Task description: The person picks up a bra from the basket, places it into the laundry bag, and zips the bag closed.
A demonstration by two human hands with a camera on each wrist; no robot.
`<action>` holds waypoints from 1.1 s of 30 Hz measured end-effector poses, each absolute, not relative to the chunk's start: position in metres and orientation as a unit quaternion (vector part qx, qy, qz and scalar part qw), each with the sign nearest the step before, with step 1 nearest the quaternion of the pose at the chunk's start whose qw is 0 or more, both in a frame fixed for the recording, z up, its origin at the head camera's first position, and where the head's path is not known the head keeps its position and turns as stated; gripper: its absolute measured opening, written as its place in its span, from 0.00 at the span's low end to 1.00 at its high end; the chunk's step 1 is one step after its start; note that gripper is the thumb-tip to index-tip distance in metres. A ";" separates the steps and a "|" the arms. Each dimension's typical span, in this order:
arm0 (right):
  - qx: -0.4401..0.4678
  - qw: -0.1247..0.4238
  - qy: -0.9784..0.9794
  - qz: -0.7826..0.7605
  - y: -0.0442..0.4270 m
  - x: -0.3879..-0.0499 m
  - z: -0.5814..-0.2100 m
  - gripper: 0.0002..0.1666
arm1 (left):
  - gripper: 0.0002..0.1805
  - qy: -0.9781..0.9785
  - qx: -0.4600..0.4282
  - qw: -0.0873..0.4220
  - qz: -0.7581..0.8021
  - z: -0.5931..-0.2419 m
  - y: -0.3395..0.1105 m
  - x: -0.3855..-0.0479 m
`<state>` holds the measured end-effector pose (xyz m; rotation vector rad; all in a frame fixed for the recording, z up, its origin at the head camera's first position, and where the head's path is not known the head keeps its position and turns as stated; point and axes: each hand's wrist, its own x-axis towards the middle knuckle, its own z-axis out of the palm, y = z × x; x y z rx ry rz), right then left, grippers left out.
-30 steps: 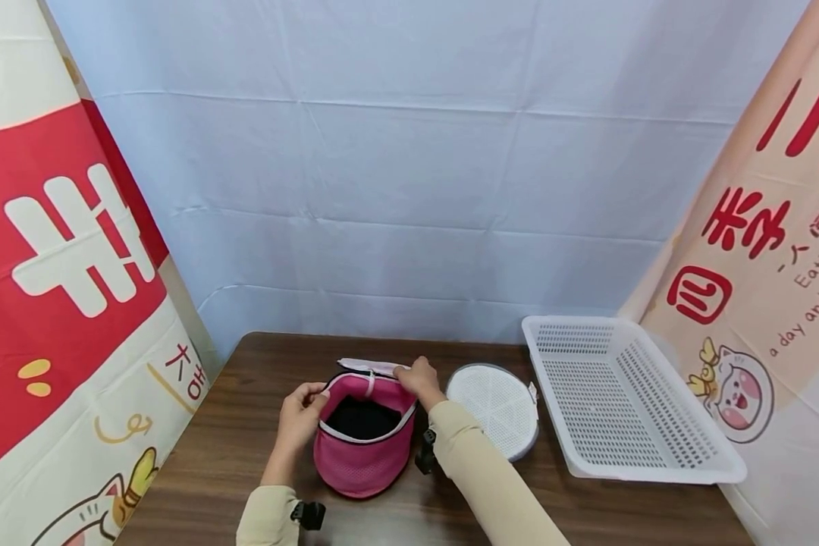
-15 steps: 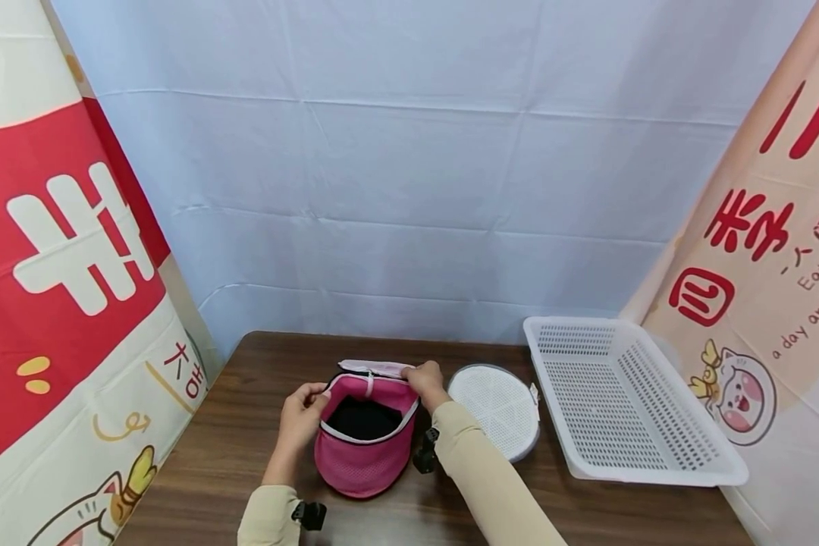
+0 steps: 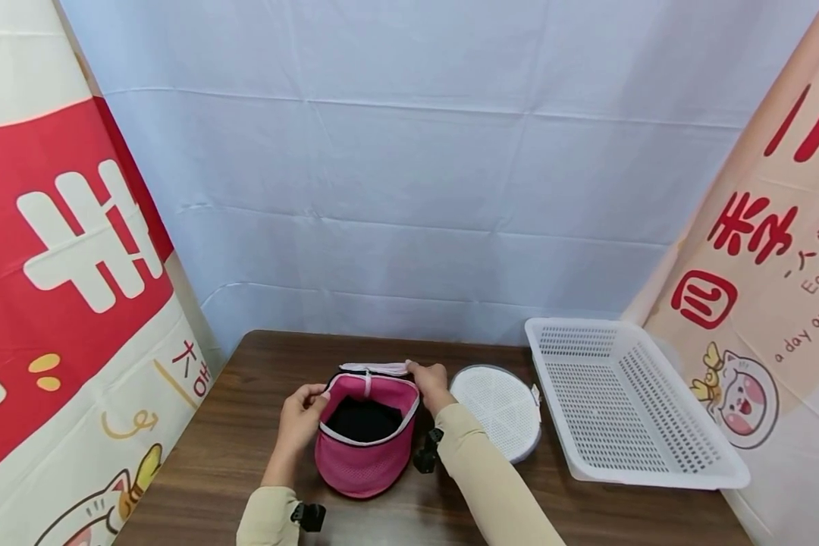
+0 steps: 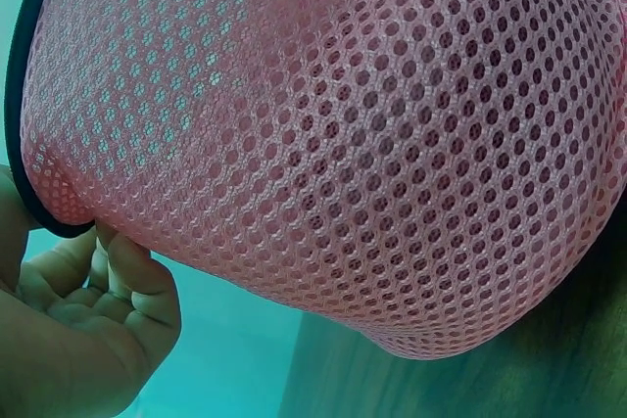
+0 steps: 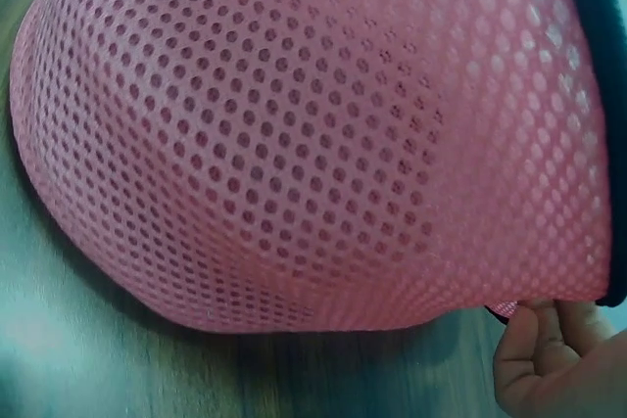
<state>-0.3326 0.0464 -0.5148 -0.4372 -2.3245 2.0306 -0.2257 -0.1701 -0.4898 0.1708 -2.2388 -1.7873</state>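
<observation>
A pink mesh laundry bag point(image 3: 363, 464) stands unzipped on the table, its mouth facing up. Dark cloth point(image 3: 363, 419), black in the head view, lies inside the bag. My left hand point(image 3: 300, 415) pinches the left side of the rim between thumb and fingers; the left wrist view shows this hand point(image 4: 93, 325) with curled fingers against the mesh. At the back right of the mouth, my right hand point(image 3: 431, 385) pinches the edge by the folded-back white lid point(image 3: 375, 368). In the right wrist view, the right hand's curled fingers point(image 5: 519, 354) meet the bag just below its dark trim.
To the right of the bag lies a round white mesh piece point(image 3: 497, 413) with a grey edge and a small tag. A white perforated plastic basket point(image 3: 573, 455) sits at the table's right side. Behind the wooden table point(image 3: 205, 470) hangs a pale cloth point(image 3: 409, 189).
My right hand has shifted slightly right along the lid and rim, and the right corner of the bag's mouth has spread outward. The left hand keeps its place.
</observation>
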 end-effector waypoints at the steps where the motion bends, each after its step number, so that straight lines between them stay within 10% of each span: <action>1: -0.144 0.011 -0.741 0.656 0.047 -0.331 -0.512 0.24 | 0.10 -0.772 0.063 0.135 -0.618 -0.495 -0.171 -0.228; 33: -0.116 -0.066 -0.553 0.822 0.054 -0.337 -0.503 0.03 | 0.09 -0.773 0.064 0.155 -0.612 -0.501 -0.174 -0.228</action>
